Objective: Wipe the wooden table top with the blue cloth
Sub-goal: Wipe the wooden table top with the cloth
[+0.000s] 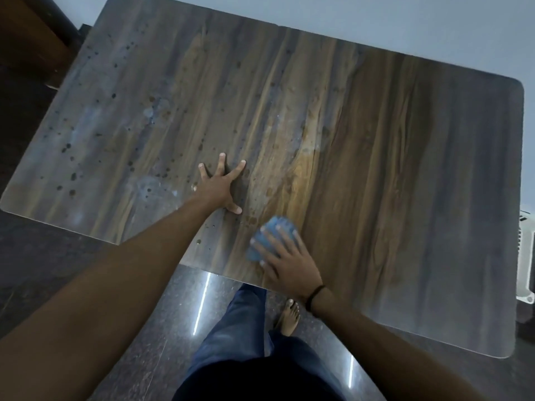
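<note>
The cloth (273,222) is pressed to the table top (376,154) near its front edge under the right hand (285,257), fingers spread flat across it, with blue showing past the fingertips and beside the thumb. The left hand (221,185) is laid flat on bare wood further in, fingers splayed wide. Dark spots (72,176) are scattered beyond and left of its fingertips.

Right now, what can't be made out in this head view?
Blue cloth: mostly under the right hand, so its full shape is hidden.
Table top: far left corner cut off by the top edge.
White object: cropped by the right edge, unidentifiable.
Dark spots: too blurred to identify.
</note>
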